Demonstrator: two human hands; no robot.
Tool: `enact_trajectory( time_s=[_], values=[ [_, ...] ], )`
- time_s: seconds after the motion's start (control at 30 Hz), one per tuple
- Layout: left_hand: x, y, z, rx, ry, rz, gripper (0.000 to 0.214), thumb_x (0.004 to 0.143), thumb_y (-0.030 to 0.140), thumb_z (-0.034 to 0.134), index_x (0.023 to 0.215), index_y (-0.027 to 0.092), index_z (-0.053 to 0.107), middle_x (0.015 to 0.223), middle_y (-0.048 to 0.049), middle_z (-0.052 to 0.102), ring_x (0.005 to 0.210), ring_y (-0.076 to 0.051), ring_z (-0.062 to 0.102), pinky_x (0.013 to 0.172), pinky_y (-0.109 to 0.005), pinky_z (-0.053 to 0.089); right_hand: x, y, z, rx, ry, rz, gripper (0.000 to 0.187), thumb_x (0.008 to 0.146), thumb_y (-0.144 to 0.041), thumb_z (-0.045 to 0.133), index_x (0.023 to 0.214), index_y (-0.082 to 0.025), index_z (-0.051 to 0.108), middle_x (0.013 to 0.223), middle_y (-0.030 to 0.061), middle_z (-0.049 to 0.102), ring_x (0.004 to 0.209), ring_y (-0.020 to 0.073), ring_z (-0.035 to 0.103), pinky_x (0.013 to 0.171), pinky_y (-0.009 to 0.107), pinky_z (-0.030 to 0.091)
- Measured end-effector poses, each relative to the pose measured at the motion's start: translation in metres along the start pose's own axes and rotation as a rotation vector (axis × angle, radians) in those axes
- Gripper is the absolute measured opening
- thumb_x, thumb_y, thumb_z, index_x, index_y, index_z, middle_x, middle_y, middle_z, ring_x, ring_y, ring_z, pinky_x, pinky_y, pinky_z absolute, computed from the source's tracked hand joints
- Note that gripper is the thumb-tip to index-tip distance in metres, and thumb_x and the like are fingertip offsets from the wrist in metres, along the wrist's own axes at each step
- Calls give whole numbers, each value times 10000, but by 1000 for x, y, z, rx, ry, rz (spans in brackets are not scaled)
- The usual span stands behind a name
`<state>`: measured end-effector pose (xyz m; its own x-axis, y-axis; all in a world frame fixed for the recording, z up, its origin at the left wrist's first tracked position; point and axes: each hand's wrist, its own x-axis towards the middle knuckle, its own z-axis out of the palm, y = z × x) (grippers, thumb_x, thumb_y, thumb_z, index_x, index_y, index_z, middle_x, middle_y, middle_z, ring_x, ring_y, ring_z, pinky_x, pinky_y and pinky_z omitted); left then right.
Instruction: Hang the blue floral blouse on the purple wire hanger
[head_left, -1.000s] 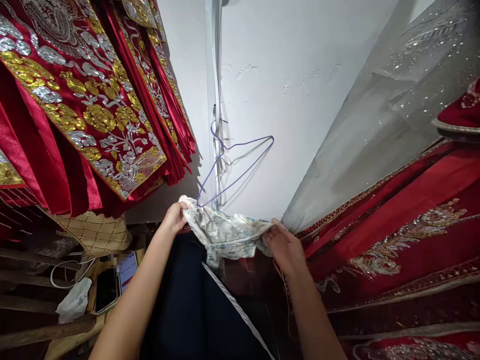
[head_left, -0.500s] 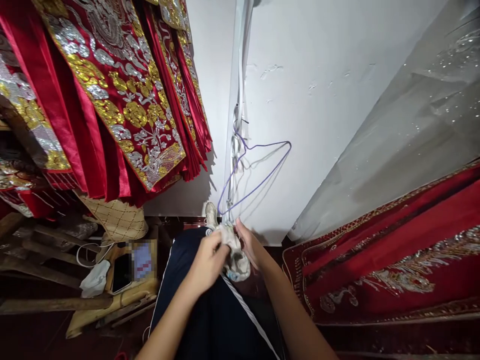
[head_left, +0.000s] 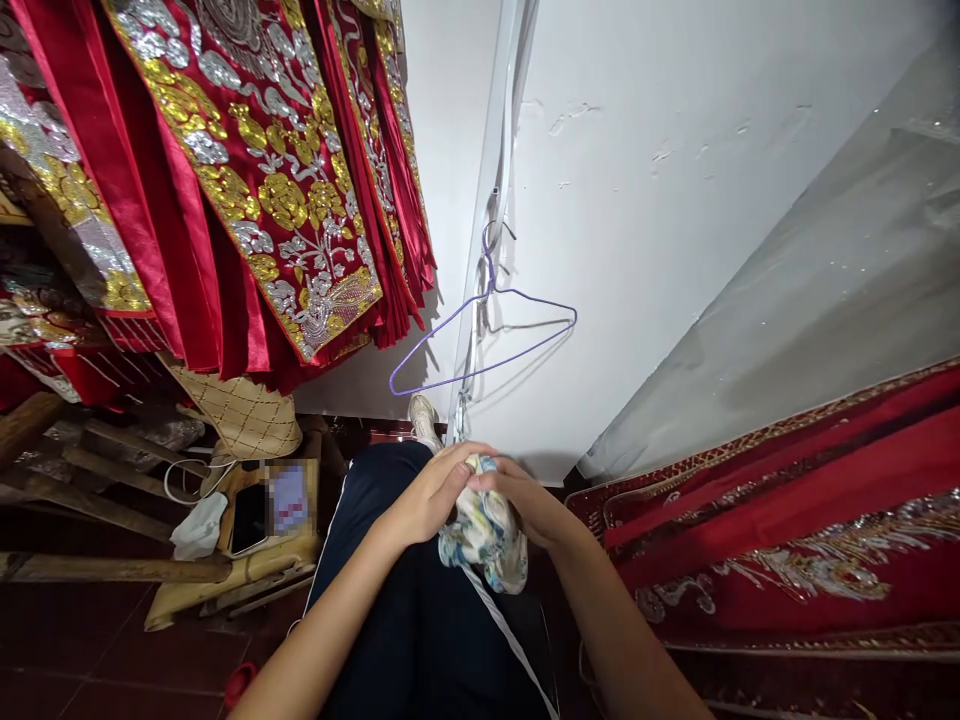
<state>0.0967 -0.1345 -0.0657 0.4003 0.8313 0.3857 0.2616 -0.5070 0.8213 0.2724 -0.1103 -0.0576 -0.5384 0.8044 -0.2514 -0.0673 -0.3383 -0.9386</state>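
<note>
My left hand [head_left: 429,492] and my right hand [head_left: 520,500] meet over my lap, both closed on a bunched floral cloth [head_left: 484,530] in white, blue and yellow. The cloth hangs down between them onto my dark trousers [head_left: 390,620]. Just above the hands a purple wire hanger [head_left: 484,340] hangs empty on the white wall, level and apart from the cloth. A light shoe [head_left: 422,420] shows beyond my knee.
Red garments with gold and silver embroidery [head_left: 225,170] hang at the upper left. More red embroidered fabric [head_left: 787,540] lies at the right under a clear plastic sheet [head_left: 810,320]. At the left a wooden stool [head_left: 247,560] carries two phones [head_left: 251,518], a cable and a crumpled tissue [head_left: 196,525].
The cloth was stretched wide between my hands and touching the hanger; my hands have come together and bunched it up. The hanger has swung free and now hangs level.
</note>
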Motion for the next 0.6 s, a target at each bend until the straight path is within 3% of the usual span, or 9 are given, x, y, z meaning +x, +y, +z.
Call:
enact_trajectory(
  time_s=[0.07, 0.13, 0.2, 0.3, 0.37, 0.43, 0.5, 0.6],
  values=[
    [-2, -11, 0, 41, -143, -7, 620, 1041, 515, 137, 1001, 186, 661, 985, -74, 685, 957, -223, 614, 1011, -379, 420, -10, -12, -5, -268, -200, -16, 96, 764, -255, 660, 733, -185, 603, 715, -5, 579, 674, 146, 502, 643, 271, 397],
    [-8, -24, -1, 157, -222, -40, 603, 1031, 545, 219, 794, 177, 634, 761, -42, 641, 771, -192, 585, 974, -372, 418, -18, -26, -15, -522, -251, -82, 176, 805, -249, 601, 653, -169, 565, 627, -12, 519, 581, 118, 430, 552, 257, 329],
    [-17, -36, -6, 301, -240, -105, 526, 1005, 548, 363, 718, 178, 604, 670, -21, 595, 698, -175, 549, 925, -359, 413, -21, -42, -28, -685, -78, -180, 212, 821, -256, 570, 628, -169, 574, 590, -6, 513, 540, 119, 432, 501, 253, 308],
    [-25, -43, -25, 473, -184, -196, 404, 976, 487, 476, 750, 187, 624, 712, -23, 623, 750, -187, 563, 831, -330, 394, -14, -70, -47, -674, 373, -385, 126, 794, -252, 587, 849, -188, 681, 669, 22, 620, 543, 155, 530, 456, 252, 349],
    [-26, -40, -41, 540, -135, -228, 352, 969, 451, 495, 770, 197, 635, 731, -23, 631, 788, -197, 570, 798, -318, 380, 3, -87, -58, -608, 615, -578, 300, 760, -229, 604, 1051, -212, 672, 747, 30, 664, 545, 163, 548, 455, 260, 378],
    [-25, -33, -55, 576, -93, -255, 348, 962, 451, 500, 766, 201, 640, 714, -23, 619, 784, -201, 565, 776, -313, 378, 31, -97, -67, -609, 720, -759, 435, 727, -198, 603, 1159, -227, 639, 871, 44, 692, 630, 176, 583, 539, 281, 447],
    [-24, -25, -62, 580, -64, -285, 394, 956, 490, 491, 735, 198, 635, 690, -28, 600, 756, -203, 556, 738, -307, 383, 64, -99, -75, -645, 677, -828, 452, 729, -198, 575, 1175, -230, 638, 1070, 68, 693, 849, 210, 631, 729, 317, 501],
    [-31, -19, -62, 581, -49, -307, 469, 941, 544, 488, 648, 193, 594, 662, -42, 578, 742, -211, 559, 706, -310, 395, 109, -84, -81, -619, 480, -643, 376, 785, -278, 535, 1141, -229, 644, 1166, 67, 677, 1015, 228, 618, 872, 341, 472]
  ],
)
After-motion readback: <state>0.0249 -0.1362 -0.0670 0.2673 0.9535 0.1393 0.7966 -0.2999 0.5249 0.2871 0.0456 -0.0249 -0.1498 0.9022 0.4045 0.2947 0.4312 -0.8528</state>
